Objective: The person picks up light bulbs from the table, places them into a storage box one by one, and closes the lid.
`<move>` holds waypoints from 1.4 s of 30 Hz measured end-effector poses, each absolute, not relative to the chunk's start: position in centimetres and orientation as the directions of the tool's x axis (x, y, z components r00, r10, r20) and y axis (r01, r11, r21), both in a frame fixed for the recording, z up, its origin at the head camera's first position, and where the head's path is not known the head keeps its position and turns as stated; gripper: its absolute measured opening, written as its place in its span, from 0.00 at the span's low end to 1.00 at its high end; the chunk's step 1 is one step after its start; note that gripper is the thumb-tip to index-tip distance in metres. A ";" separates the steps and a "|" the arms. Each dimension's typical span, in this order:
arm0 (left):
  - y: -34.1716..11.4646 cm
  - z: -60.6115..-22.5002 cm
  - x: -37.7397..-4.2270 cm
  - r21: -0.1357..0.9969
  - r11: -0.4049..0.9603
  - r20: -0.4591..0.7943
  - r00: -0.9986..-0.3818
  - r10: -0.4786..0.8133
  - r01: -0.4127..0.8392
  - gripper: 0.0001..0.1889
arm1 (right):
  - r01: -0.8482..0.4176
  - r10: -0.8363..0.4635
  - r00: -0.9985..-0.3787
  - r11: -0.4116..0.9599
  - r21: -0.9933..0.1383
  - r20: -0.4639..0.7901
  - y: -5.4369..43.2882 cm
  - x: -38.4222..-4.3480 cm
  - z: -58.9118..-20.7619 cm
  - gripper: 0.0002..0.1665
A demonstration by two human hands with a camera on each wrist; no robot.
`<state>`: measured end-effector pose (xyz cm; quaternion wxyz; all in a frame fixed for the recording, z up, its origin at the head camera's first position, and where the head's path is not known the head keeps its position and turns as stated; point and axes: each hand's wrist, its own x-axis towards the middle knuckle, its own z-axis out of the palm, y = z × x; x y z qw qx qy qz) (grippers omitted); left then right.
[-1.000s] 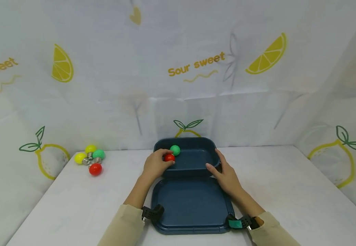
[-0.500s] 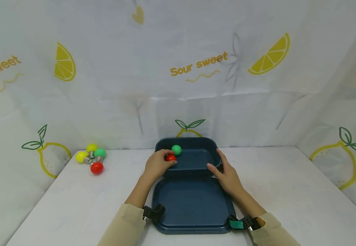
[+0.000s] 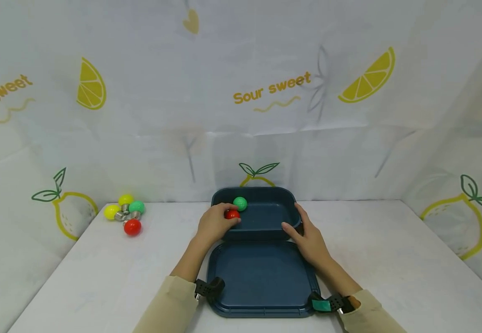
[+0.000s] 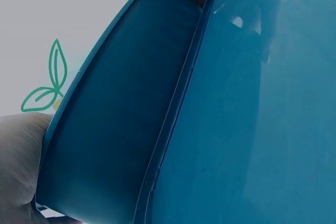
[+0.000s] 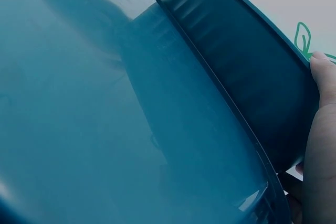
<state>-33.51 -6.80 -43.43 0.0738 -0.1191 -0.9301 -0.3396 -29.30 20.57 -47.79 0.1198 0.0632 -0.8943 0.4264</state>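
A dark blue box (image 3: 266, 235) with rounded corners stands open-topped near the wall. My left hand (image 3: 212, 224) reaches over its left end, thumb and fingers around a smooth red ball (image 3: 232, 214), whose rest is hidden by the hand. Just behind lies a dimpled green ball (image 3: 240, 203) inside the box. At the opposite end my right hand (image 3: 312, 243) grips the box, thumb on the front rim and fingers round the side. In the right wrist view, the thumb of my right hand (image 5: 323, 145) lies at the rim.
A dark blue lid (image 3: 262, 277) lies flat directly in front of the box, under both wrists. Toward the back left of the white table are yellow bulbs (image 3: 112, 212), a green bulb (image 3: 137, 206) and a red bulb (image 3: 132, 227). A printed cloth (image 3: 166, 152) hangs behind.
Everything sits slightly farther right in the head view, wall pattern included. Both hands keep their places on the box and the red ball.
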 end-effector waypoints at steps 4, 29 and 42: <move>-6.9 -43.3 -33.3 0.620 0.737 0.215 -0.962 0.169 0.268 0.19 | -0.216 -0.013 -0.963 0.628 -0.748 0.268 20.4 -29.3 -47.8 0.46; -14.7 -39.5 -32.6 0.614 0.708 0.320 -0.930 0.181 0.349 0.25 | -0.213 -0.015 -0.963 0.657 -0.723 0.270 20.6 -29.5 -47.8 0.45; -21.8 -40.1 -32.7 0.615 0.769 0.248 -0.969 0.023 0.176 0.28 | -0.216 -0.018 -0.962 0.661 -0.719 0.271 20.7 -29.6 -47.9 0.45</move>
